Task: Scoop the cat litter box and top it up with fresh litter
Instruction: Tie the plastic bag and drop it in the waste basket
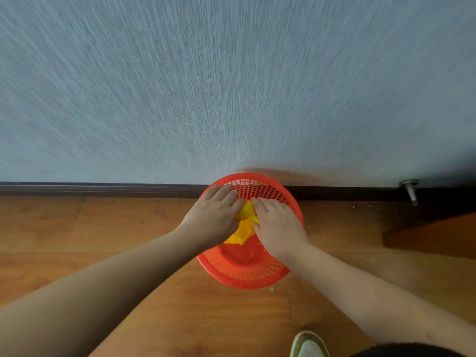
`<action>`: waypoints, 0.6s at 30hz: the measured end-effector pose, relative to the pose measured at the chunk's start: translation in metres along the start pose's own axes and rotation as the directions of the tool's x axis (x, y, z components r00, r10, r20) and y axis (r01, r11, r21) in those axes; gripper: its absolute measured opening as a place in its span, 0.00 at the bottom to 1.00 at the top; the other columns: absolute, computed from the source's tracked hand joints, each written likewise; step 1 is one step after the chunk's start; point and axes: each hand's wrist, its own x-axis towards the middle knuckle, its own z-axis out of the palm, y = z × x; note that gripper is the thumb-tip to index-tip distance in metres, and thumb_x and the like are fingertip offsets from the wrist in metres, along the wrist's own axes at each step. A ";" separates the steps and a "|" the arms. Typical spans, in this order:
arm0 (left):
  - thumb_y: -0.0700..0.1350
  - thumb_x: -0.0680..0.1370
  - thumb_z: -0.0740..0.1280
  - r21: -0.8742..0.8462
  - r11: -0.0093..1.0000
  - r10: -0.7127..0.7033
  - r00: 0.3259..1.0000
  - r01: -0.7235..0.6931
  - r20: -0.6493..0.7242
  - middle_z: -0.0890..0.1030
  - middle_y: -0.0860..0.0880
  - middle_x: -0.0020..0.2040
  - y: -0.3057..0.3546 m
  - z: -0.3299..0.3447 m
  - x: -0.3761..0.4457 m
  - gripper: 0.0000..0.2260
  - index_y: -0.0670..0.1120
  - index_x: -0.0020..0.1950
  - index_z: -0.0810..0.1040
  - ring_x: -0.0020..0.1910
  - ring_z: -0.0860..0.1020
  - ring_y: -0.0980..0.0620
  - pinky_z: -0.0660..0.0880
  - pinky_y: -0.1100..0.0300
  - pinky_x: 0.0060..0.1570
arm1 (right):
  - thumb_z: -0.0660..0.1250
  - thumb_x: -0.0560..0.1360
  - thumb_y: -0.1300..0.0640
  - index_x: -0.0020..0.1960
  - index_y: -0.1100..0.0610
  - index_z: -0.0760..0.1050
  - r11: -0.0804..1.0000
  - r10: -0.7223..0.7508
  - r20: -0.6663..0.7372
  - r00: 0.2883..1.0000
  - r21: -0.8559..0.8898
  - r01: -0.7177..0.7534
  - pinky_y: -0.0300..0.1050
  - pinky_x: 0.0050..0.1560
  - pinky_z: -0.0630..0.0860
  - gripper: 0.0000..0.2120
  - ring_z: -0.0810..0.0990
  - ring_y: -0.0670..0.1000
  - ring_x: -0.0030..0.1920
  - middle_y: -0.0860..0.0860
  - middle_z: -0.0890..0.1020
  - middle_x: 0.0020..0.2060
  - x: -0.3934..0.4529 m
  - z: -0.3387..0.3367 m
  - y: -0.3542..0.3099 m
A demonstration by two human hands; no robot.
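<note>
A round red plastic basket with slotted sides stands on the wooden floor against the wall. Inside it lies a crumpled yellow plastic bag. My left hand and my right hand are both down in the basket, one on each side of the yellow bag, fingers pressing on it. Whether the fingers curl round the bag is hidden by the backs of the hands. A few pale litter grains dot the basket's bottom.
A blue-grey textured wall fills the upper view, with a dark skirting board. A metal door stop juts out at the right. Loose grains lie along the skirting. My green-edged shoe shows at the bottom.
</note>
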 end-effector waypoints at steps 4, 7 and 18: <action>0.54 0.76 0.54 0.031 0.999 0.032 0.999 -0.033 0.026 0.81 0.43 0.58 -0.001 0.007 0.002 0.22 0.43 0.58 0.80 0.62 0.77 0.41 0.72 0.47 0.63 | 0.63 0.77 0.50 0.74 0.59 0.63 1.000 -0.013 0.066 0.998 -0.011 0.014 0.51 0.69 0.65 0.28 0.70 0.56 0.68 0.55 0.71 0.69 0.003 0.003 0.004; 0.55 0.76 0.55 0.023 0.999 0.026 0.999 -0.026 0.020 0.80 0.42 0.61 -0.004 0.005 0.005 0.24 0.42 0.60 0.80 0.63 0.76 0.41 0.71 0.47 0.64 | 0.68 0.74 0.49 0.70 0.61 0.68 1.000 -0.004 0.020 1.000 -0.009 0.004 0.52 0.64 0.71 0.29 0.75 0.57 0.63 0.56 0.76 0.64 0.006 0.001 0.008; 0.57 0.78 0.53 -0.084 0.995 -0.063 0.998 0.060 -0.025 0.73 0.42 0.70 -0.005 -0.008 -0.003 0.28 0.41 0.71 0.72 0.72 0.69 0.42 0.65 0.41 0.70 | 0.54 0.76 0.41 0.71 0.57 0.69 0.999 -0.046 -0.074 0.996 -0.004 0.046 0.51 0.66 0.69 0.30 0.73 0.54 0.66 0.52 0.76 0.66 0.000 -0.033 0.014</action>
